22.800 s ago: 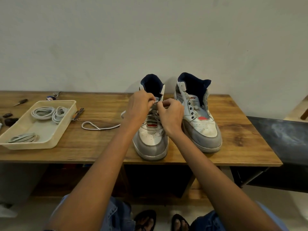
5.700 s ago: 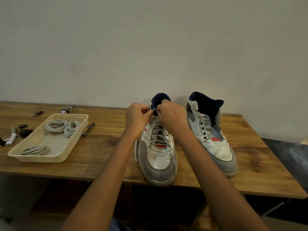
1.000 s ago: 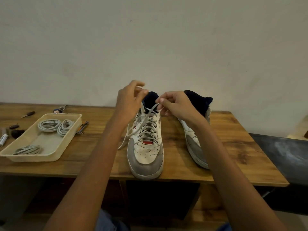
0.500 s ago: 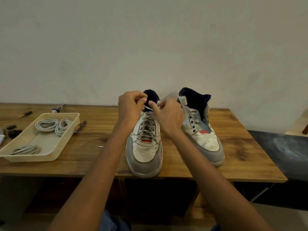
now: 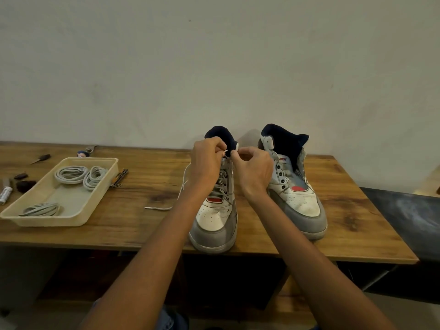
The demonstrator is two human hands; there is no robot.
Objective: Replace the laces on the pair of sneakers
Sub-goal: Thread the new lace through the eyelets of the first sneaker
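Two white and grey high-top sneakers stand side by side on the wooden table [image 5: 147, 225]. The left sneaker [image 5: 215, 222] has a grey-white lace [image 5: 220, 186] threaded up its eyelets. My left hand [image 5: 207, 160] pinches the lace tip at the top eyelets, by the dark collar. My right hand [image 5: 253, 170] pinches the lace right beside it, fingers curled. One loose lace end [image 5: 158, 208] trails over the table to the left of the shoe. The right sneaker [image 5: 295, 189] has bare eyelets and no lace.
A cream tray [image 5: 95, 206] at the left holds three coiled laces [image 5: 71, 173]. A nail clipper [image 5: 119, 177] lies against its right side. Small tools and dark bits [image 5: 23, 183] sit at the far left. A dark bench [image 5: 409, 215] adjoins the table's right end.
Both hands stay together at the top of the left sneaker, shifted slightly. The loose lace end now lies stretched out on the table left of the shoe.
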